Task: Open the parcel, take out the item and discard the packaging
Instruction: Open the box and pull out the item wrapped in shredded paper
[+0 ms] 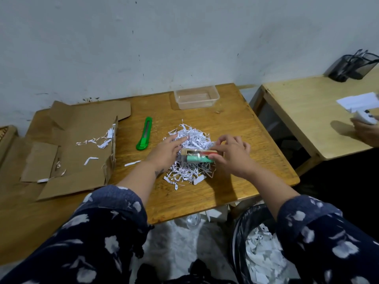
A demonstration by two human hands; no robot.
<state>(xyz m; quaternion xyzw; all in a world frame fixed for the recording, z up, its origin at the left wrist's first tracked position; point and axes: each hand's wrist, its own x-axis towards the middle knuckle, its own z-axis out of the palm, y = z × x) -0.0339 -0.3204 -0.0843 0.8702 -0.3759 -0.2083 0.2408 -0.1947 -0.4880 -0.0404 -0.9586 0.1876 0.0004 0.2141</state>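
Right hand: clear-wrapped green-red item

A green utility knife lies on the wooden table, a clear plastic container behind it.

A small clear-wrapped item with green and red parts lies atop shredded paper; the cardboard parcel lies opened flat.

Your right hand is pinching a small clear-wrapped item over the shredded paper on the table, while your left hand is resting flat on the pile, with the cutter and opened box lying to its left.
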